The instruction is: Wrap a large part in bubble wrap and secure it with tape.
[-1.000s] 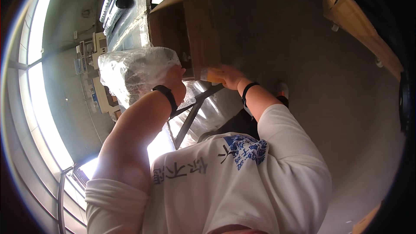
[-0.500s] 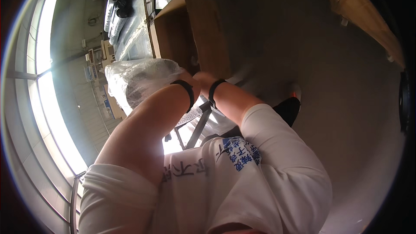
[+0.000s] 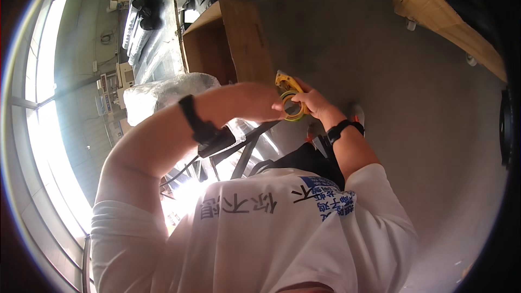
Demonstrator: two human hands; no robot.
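A yellow tape dispenser [image 3: 285, 81] with a roll of tape is held up in front of me. My right hand [image 3: 316, 103] grips it from the right, thumb over the roll. From the other side my left hand [image 3: 259, 101] reaches across, and its fingertips meet the roll's left edge; the rest of its fingers are hidden behind the hand. Left of that hand, a bundle wrapped in clear plastic [image 3: 157, 96] lies at the table's near end, partly covered by my left forearm.
An open cardboard box [image 3: 251, 43] stands beside the table [image 3: 169, 49]. Black rounded items [image 3: 147, 8] and plastic-wrapped goods lie farther up the table. At the far right is a cardboard-sided cart [image 3: 442, 19] on casters. Dark metal legs [image 3: 247, 154] show below my left forearm.
Both hands have moved right, away from the wrapped bundle and box. The tape dispenser, unseen before, now shows between them. My forearms have spread apart.
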